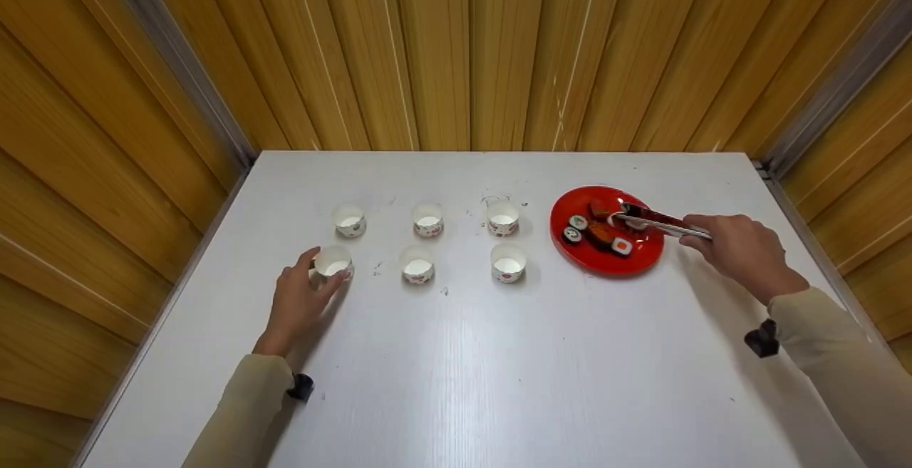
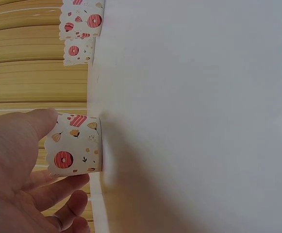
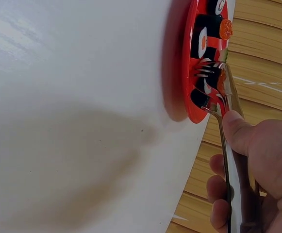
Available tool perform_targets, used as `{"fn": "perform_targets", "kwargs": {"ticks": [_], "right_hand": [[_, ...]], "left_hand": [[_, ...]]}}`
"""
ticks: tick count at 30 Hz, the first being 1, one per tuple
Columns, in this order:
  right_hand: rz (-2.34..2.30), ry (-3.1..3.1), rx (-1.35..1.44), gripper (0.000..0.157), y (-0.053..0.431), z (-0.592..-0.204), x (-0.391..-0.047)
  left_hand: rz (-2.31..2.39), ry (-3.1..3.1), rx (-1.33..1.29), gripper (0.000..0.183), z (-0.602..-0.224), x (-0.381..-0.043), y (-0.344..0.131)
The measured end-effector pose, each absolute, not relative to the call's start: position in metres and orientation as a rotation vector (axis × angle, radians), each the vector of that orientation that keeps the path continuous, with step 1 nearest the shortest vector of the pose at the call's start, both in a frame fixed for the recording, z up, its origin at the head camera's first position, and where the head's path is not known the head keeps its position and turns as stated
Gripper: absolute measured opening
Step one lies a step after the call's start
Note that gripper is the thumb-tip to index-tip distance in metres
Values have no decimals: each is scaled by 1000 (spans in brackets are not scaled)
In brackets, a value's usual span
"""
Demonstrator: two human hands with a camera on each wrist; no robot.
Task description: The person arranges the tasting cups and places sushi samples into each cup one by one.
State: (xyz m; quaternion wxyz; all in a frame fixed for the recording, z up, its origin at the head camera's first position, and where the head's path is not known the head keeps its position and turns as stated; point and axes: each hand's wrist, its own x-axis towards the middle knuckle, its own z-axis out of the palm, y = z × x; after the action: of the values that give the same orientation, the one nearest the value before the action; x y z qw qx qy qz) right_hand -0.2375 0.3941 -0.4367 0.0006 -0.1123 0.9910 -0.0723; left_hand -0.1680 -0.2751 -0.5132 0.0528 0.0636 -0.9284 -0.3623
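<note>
My left hand [image 1: 296, 304] holds a small white paper baking cup [image 2: 75, 145] by its sides, thumb on one side and fingers on the other. Pink doughnuts and small flowers decorate the cup, which stands at the near left of the group. On the right, my right hand [image 1: 744, 251] grips metal tongs [image 1: 662, 224] with fork-like ends. Their tines reach down among the sushi pieces at the right of a red plate [image 1: 604, 266]. A square roll [image 1: 622, 246] with an orange centre and an orange-topped piece [image 1: 602, 233] lie nearer the plate's middle.
More paper cups stand in two rows across the table: one [image 1: 349, 221] behind my left hand, one [image 1: 427, 221] at back centre, one [image 1: 508, 264] close to the plate. Wood-look panels [image 1: 427, 48] rise behind the white table [image 1: 456, 368] and along both sides.
</note>
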Motion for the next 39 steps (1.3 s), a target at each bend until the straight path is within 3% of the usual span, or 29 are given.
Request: {"fn": "perform_targets", "kwargs": {"ticks": [39], "right_hand": [[-212,3147,-390,42,399,-421,-234]], "left_hand": [[-1093,-2793,164,73,-513,-169,-274]]}}
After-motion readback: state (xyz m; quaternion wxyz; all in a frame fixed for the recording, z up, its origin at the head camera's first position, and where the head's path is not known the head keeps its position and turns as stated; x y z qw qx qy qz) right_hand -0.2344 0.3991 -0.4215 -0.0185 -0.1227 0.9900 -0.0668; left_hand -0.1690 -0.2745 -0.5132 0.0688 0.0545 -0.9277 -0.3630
